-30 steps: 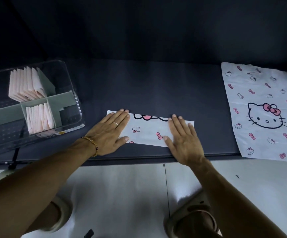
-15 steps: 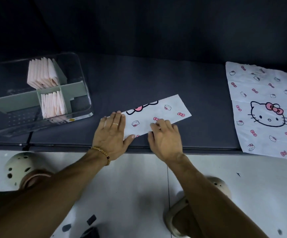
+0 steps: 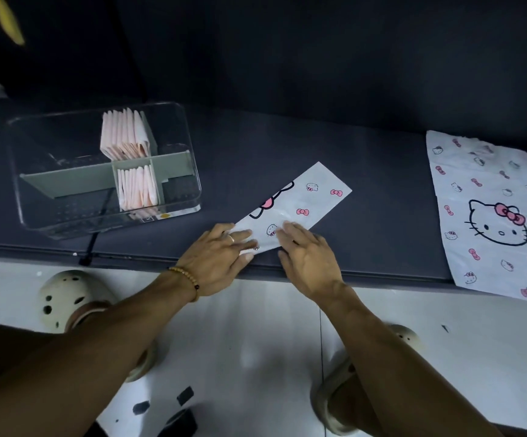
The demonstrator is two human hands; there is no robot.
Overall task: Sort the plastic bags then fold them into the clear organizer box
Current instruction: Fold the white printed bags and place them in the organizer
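- We see the left hand lying flat, fingers straight and close together, pressing the near end of the folded bag; a ring and a beaded bracelet show on it.
- The right hand rests beside it, fingers straight and slightly spread on the same end.
- The bag is a thin, glossy white plastic strip with pink bows and cat faces, lying diagonally on the dark matte table.
- To the left stands the clear organizer box, rigid, round-cornered, with grey dividers and pale pink folded bags upright in two compartments.
- Far right, we see an unfolded printed bag spread flat, overhanging the table edge.
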